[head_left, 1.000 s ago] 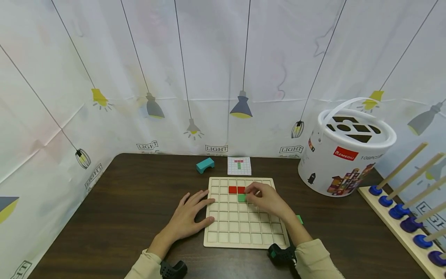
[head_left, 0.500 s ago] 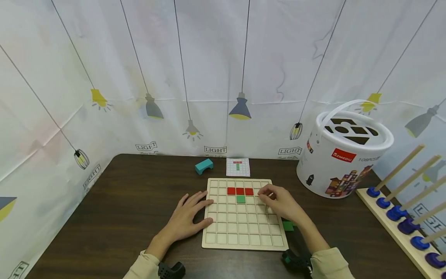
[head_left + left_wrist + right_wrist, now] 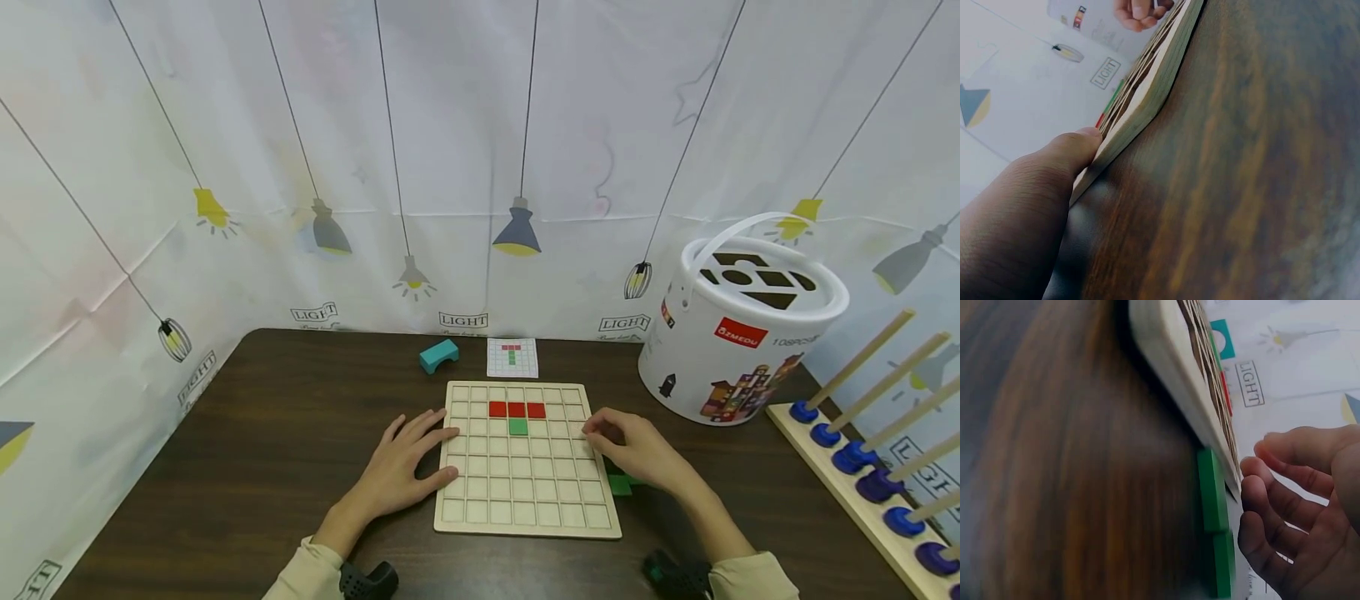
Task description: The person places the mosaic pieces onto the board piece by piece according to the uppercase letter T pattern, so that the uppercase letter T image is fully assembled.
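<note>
A pale wooden grid board lies on the table. Three red squares sit side by side in its second row, and one green square is below the middle one. My left hand rests with spread fingers at the board's left edge; its thumb touches the rim in the left wrist view. Over the right edge hovers my right hand, fingers loosely bent and nothing between them. Beneath it, green blocks lie against the board's right side, partly hidden by the hand in the head view.
Behind the board are a printed pattern card and a teal arch block. A white lidded bucket stands at the back right. Farther right is a wooden peg stand with blue rings. A curtain hangs behind the table.
My right hand has moved right, off the red and green squares to the board's right edge. The third red square and the green blocks now show. My left hand has stayed put.
</note>
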{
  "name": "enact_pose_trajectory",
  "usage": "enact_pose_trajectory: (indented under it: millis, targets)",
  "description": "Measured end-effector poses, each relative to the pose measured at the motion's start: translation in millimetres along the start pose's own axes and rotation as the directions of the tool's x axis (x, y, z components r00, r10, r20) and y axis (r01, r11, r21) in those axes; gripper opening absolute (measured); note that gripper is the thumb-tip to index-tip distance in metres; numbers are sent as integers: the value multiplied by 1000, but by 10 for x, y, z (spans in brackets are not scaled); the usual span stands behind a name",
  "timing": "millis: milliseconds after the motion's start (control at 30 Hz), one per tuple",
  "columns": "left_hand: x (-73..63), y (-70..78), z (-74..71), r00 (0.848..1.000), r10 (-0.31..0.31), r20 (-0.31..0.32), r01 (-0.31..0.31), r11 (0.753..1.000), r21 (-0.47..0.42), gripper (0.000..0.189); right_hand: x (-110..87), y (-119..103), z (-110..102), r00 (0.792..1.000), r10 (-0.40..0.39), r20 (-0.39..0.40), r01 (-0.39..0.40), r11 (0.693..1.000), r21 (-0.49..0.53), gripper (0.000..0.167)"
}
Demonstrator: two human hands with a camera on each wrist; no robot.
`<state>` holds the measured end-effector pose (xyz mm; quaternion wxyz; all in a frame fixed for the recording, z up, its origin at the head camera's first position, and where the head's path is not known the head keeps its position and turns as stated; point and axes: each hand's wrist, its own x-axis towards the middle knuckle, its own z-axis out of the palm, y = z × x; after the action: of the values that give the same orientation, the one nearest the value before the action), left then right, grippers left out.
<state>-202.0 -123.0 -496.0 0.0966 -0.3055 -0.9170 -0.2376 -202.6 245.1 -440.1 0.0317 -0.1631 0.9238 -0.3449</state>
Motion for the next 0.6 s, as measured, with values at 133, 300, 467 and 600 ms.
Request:
enact_pose_trajectory:
  millis: [133, 300, 467, 600]
  targets:
    - [7, 7, -2, 1000, 5, 2, -5, 1000, -10, 55, -73, 29, -46, 1000, -30, 5, 30, 999, -36, 11]
    - [7, 7, 3, 1000, 7, -3, -7, 1000, -15, 55, -176, 48, -122, 998, -68, 8, 69, 996, -58, 11]
    - [6, 7, 1, 1000, 2, 10, -2, 1000, -17, 55, -299, 116, -190, 991, -134, 5, 134, 986, -95, 13]
    - [2, 6, -8, 1000, 5, 1, -5, 1000, -15, 55, -378, 183, -254, 990, -140, 36, 143, 982, -127, 19]
